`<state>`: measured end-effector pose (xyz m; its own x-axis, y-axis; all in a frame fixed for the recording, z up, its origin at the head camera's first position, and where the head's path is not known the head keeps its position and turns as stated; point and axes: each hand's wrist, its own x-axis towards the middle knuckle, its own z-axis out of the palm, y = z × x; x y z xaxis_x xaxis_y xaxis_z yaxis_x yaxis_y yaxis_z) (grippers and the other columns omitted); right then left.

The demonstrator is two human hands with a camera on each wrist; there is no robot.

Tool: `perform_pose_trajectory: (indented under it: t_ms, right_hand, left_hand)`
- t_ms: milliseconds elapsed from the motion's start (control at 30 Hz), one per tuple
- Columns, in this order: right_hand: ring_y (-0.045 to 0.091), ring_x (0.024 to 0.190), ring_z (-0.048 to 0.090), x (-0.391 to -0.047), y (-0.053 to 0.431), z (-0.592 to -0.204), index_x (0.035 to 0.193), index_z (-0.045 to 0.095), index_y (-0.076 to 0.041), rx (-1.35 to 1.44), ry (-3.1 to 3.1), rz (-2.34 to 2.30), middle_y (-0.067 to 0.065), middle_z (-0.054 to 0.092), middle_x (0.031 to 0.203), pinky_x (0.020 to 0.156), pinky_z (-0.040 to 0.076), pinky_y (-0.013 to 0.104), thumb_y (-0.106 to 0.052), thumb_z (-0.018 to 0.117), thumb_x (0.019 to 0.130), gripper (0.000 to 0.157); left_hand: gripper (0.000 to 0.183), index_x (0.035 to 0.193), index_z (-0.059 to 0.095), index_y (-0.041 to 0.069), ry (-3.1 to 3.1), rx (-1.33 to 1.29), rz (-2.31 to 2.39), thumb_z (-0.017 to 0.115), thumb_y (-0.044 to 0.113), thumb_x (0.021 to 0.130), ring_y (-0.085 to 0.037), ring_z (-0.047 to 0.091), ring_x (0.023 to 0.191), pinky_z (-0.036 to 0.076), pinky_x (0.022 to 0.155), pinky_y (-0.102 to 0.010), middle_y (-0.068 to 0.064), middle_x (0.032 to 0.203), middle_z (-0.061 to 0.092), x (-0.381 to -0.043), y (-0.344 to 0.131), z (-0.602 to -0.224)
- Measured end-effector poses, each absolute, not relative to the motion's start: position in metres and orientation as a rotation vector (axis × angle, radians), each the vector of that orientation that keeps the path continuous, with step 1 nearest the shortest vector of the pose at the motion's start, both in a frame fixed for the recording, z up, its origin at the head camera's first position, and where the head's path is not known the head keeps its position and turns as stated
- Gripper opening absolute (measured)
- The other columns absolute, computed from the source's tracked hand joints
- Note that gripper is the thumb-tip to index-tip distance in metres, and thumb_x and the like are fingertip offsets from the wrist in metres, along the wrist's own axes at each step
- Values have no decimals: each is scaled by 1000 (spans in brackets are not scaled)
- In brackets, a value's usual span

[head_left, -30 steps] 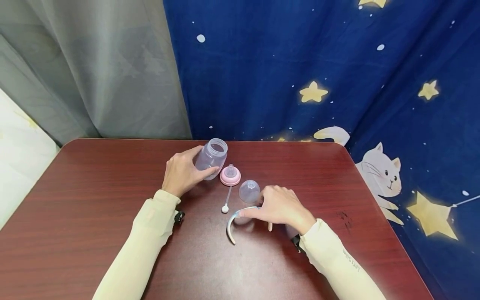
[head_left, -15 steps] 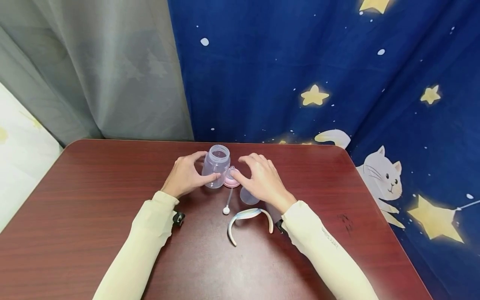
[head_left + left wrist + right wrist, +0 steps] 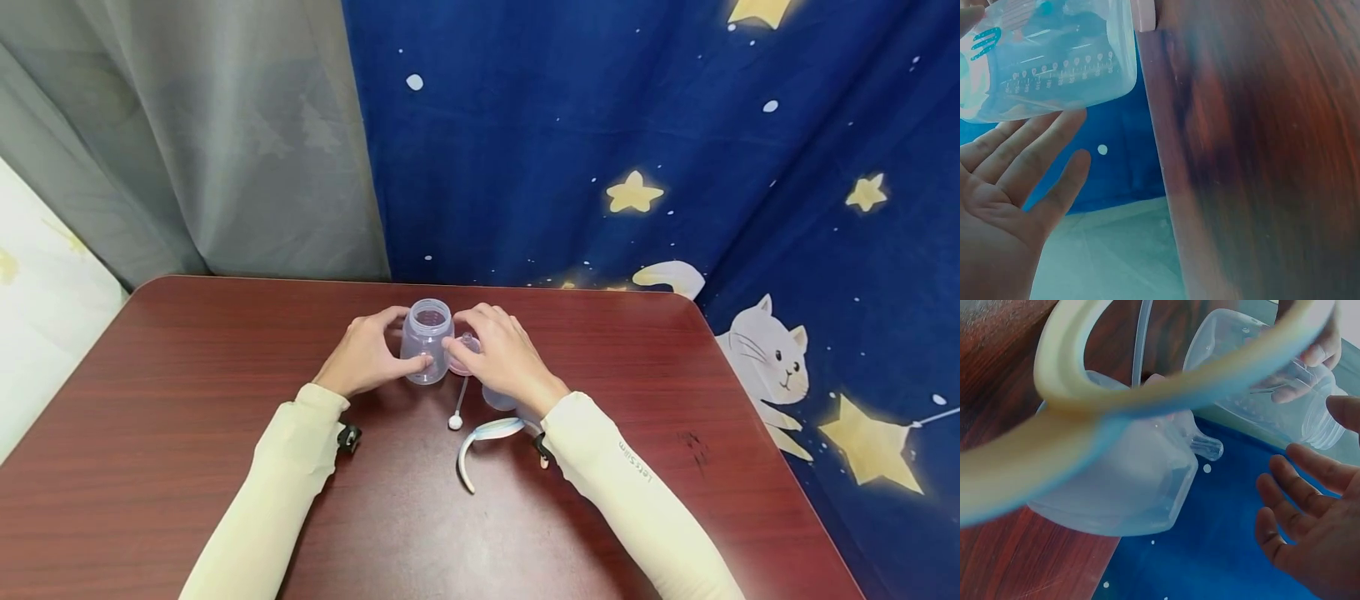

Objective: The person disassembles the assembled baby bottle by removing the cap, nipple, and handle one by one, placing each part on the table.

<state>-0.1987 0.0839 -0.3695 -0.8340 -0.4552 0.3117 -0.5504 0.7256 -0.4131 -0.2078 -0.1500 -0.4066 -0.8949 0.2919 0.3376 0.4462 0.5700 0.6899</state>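
A clear baby bottle [image 3: 426, 367], with its mouth uncovered, stands upright near the middle of the table. My left hand [image 3: 358, 357] grips its left side, thumb across the front and fingers behind. In the left wrist view, printed scale marks show on the bottle [image 3: 1060, 78] above the fingers. My right hand [image 3: 504, 354] reaches to the bottle's right side with fingers spread, fingertips right by the neck. Partly behind the right hand lies the pink-ringed teat [image 3: 461, 368], its straw ending in a white weight [image 3: 455, 422].
A clear dome cap [image 3: 497, 401] sits under the right wrist. Nearer the front lies a curved pale two-armed bottle handle [image 3: 498, 429], its right arm partly covered by the sleeve. Curtains hang behind the table's [image 3: 225, 333] far edge.
My right hand has left the handle and moved left and away, over the cap and teat, to the bottle. The bottle, earlier tilted in my left hand, is now upright and closer.
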Motion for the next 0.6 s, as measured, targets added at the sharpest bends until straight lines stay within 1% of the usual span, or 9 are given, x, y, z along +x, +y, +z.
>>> perform_pose_trajectory:
  t_ms: [167, 333, 600]
  right_hand:
    - [17, 103, 54, -199, 81, -371, 117, 67, -13, 833, -2741, 730, -3, 63, 109, 91, 43, 38, -41, 63, 95, 36]
    - [18, 104, 54, -196, 79, -372, 119, 66, -13, 854, -2746, 736, 0, 64, 111, 93, 42, 39, -41, 64, 95, 37]
    - [18, 106, 55, -193, 80, -375, 120, 67, -13, 891, -2758, 695, 0, 64, 111, 92, 43, 38, -40, 64, 94, 37]
  left_hand:
    - [65, 121, 61, 8, -2644, -625, -1249, 90, 33, 69, -21, 72, 95, 55, 85, -41, -6, 107, 72, -209, -155, -408]
    - [62, 116, 61, 12, -2672, -626, -1251, 91, 35, 68, -16, 72, 94, 53, 86, -41, -3, 103, 73, -208, -158, -409]
    - [67, 113, 60, 17, -2734, -644, -1254, 92, 48, 62, -11, 71, 89, 52, 84, -40, 3, 98, 74, -207, -161, -410]
